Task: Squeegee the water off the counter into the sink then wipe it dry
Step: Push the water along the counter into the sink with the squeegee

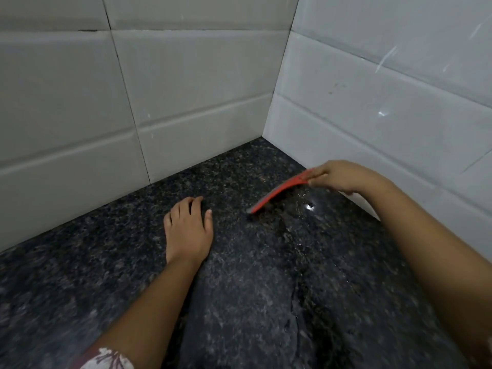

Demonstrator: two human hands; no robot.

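Note:
A red squeegee (279, 191) rests its blade edge on the dark speckled granite counter (111, 262), close to the corner where two tiled walls meet. My right hand (343, 177) grips its far end near the right wall. A wet sheet of water (306, 235) glistens on the counter below the blade and runs toward me. My left hand (189, 230) lies flat on the counter to the left of the squeegee, fingers spread, holding nothing. No sink shows in this view.
White tiled walls stand behind (159, 89) and to the right (386, 102), forming a corner (266, 134). A patterned sleeve (106, 358) shows at the bottom edge. The counter stretches left and toward me.

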